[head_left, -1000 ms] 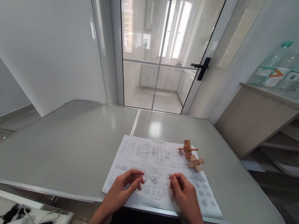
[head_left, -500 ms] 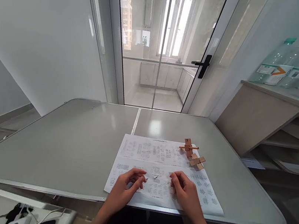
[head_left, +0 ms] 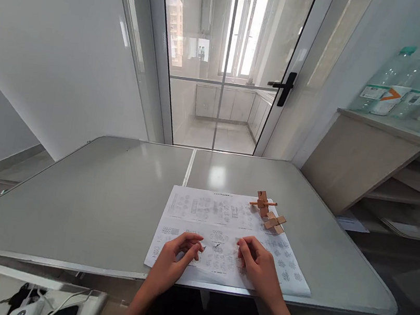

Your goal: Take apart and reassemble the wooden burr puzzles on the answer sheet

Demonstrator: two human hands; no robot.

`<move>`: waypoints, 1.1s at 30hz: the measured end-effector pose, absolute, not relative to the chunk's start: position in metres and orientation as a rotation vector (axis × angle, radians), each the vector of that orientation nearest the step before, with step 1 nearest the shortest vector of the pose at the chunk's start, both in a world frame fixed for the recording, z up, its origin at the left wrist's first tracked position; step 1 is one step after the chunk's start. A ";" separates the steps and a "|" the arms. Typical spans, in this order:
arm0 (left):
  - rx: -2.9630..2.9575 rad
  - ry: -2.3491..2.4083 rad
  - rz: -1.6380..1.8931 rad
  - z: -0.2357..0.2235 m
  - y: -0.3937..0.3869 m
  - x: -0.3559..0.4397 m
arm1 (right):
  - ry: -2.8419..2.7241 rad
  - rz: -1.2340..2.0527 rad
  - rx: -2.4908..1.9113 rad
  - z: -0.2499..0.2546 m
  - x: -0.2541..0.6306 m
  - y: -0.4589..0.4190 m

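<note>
Over the left part of a printed sheet (head_left: 201, 218), my left hand (head_left: 175, 258) has its fingers loosely curled, with a gap between thumb and index finger. A tiny grey mark or piece shows beside its fingertips; I cannot tell which. My right hand (head_left: 258, 265) is closed over the sheet's right part, thumb against fingers; what it may hold is hidden. Between the hands a small dark piece (head_left: 217, 245) lies on the sheet. Beyond my right hand, at the sheet's far right edge, are interlocked wooden pieces (head_left: 262, 204) and a second crossed wooden group (head_left: 275, 222).
The sheet lies on a grey table (head_left: 88, 207) with a pale rim. A glass door (head_left: 220, 101) stands behind it. To the right, plastic bottles (head_left: 389, 89) stand on a wooden shelf unit (head_left: 368, 155). Keys (head_left: 21, 295) and cables are at lower left.
The whole view has shifted slightly, so everything sits a little higher and further left. Both hands keep nearly the same pose over the sheet; the wooden pieces have not moved on it.
</note>
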State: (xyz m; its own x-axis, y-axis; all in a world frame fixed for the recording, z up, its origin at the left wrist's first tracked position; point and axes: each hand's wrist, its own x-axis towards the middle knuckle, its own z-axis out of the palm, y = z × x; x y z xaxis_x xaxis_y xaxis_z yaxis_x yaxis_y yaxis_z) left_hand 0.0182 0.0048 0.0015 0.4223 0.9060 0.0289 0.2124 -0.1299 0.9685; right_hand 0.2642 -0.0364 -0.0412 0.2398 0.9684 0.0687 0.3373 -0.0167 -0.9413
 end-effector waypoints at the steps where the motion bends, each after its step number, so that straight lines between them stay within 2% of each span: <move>1: 1.613 1.007 0.813 0.002 0.005 0.018 | -1.270 0.822 -1.541 -0.041 0.264 -0.037; 33: 1.674 1.020 0.777 -0.004 0.004 0.017 | -1.251 0.844 -1.516 -0.046 0.267 -0.037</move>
State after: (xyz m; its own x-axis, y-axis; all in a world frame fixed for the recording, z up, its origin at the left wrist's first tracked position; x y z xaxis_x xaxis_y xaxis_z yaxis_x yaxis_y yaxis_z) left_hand 0.0165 0.0042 -0.0044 0.4412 0.8970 0.0267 0.2641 -0.1583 0.9514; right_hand 0.2674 -0.0372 -0.0458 0.2345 0.9701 0.0628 0.3047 -0.0119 -0.9524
